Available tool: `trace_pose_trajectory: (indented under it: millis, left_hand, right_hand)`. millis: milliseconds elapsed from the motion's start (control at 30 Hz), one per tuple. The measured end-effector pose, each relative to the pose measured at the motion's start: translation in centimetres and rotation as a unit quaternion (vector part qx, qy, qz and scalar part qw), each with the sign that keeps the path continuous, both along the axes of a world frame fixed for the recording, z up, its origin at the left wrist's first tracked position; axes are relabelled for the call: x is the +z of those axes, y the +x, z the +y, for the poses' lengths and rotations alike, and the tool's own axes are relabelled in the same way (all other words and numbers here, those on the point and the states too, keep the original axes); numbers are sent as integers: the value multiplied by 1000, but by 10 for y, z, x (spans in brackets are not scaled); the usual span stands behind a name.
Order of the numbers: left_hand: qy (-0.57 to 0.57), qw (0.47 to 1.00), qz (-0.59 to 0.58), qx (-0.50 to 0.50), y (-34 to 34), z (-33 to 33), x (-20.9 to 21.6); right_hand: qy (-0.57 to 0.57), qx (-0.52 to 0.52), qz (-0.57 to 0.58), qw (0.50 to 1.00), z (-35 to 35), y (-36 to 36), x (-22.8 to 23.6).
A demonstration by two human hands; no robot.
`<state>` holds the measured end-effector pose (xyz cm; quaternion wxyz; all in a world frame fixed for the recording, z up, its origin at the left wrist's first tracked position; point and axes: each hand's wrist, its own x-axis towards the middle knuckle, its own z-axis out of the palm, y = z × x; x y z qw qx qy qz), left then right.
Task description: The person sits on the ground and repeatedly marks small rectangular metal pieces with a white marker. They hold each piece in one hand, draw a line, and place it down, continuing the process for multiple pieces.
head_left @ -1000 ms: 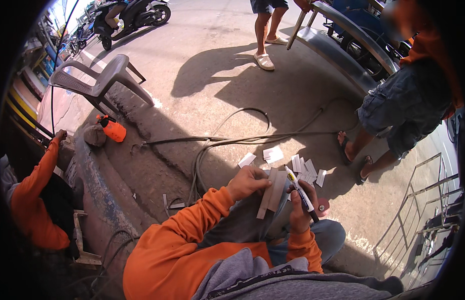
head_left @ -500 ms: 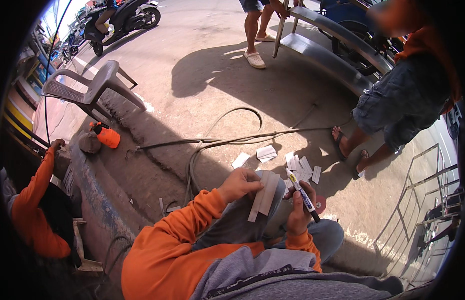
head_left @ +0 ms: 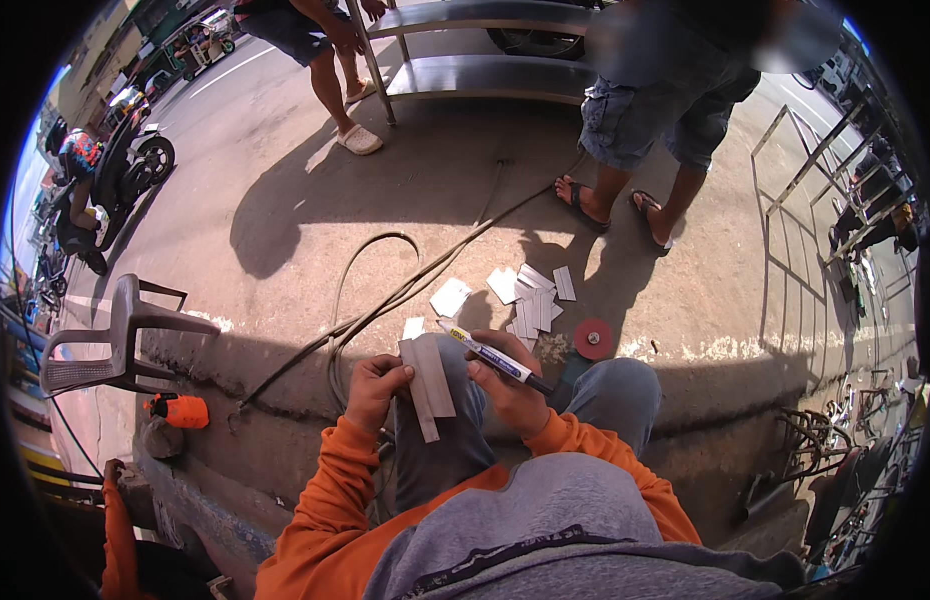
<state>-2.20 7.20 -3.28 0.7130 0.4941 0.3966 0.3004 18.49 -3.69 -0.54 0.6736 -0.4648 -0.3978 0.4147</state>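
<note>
**Marker tip versus strips: who is nearer**

My left hand (head_left: 377,388) is closed on two flat metal strips (head_left: 427,383), held over my knees. Their long axis runs almost straight away from me, tilted slightly left at the far end. My right hand (head_left: 512,393) grips a marker (head_left: 493,356), lying diagonal, its pale end pointing up-left, just beside the strips' upper right edge. Right hand is the nearer one; strips lie to its left. More cut pieces (head_left: 530,298) lie on the concrete (head_left: 285,200) beyond.
</note>
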Motion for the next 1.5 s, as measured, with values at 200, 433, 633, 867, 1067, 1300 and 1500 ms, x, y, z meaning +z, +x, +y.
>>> trace_pose_trajectory:
  millis: [200, 433, 633, 867, 1067, 1300, 1500]
  left_hand:
    - [-2, 1000, 1, 9, 10, 1, -3]
    - [11, 1000, 1, -1, 15, -1, -1]
    - [16, 1000, 4, 11, 12, -8, -1]
    - [9, 999, 14, 28, 8, -13, 7]
    - [16, 999, 9, 31, 6, -10, 4]
    - [-4, 999, 33, 22, 6, -9, 7]
    - [-1, 999, 37, 30, 8, -10, 9]
  right_hand:
    - [7, 4, -41, 999, -4, 9, 2]
    - [-1, 16, 10, 1000, -9, 10, 5]
    - [-7, 31, 20, 999, -9, 4, 6]
    - [-17, 24, 46, 999, -4, -4, 5]
    - [-14, 11, 29, 999, -1, -8, -1]
    - [0, 7, 4, 1000, -2, 1, -14]
    - [23, 0, 6, 1000, -2, 4, -9]
